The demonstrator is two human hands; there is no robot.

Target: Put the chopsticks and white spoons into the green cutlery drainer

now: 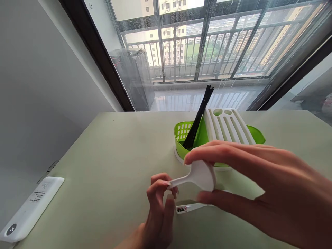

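On pale green table (pixel 103 155) — both hands hold white spoon (pixel 197 176) | balcony window (pixel 207 45) behind

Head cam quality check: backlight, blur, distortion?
Head view: strong daylight from the window behind, rain-streaked glass, table evenly lit, soft shadows. Right hand looms large and stretched near the lens; left hand and white spoon stay fairly sharp. Window frames lean, wide-angle skew.

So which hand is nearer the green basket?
Right. The right hand hovers just in front of the green basket, pinching a white spoon; the left hand grips its handle, nearer the person.
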